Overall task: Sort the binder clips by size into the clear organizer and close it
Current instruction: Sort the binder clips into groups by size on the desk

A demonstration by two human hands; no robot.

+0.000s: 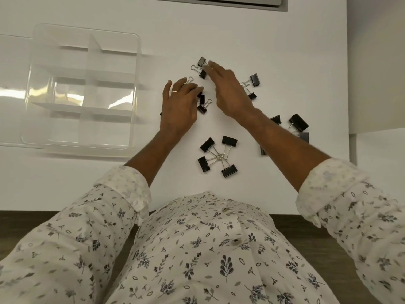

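The clear organizer [134, 88] sits open at the left of the white desk [241, 36]. To its right lie small binder clips [202, 73] far, four medium binder clips [229, 171] near with handles tangled, and large binder clips [298, 122] at the right. The left hand [178, 106] curls its fingers over small clips; I cannot tell if it grips one. The right hand [230, 91] is stretched flat, its fingertips at the farthest small clips.
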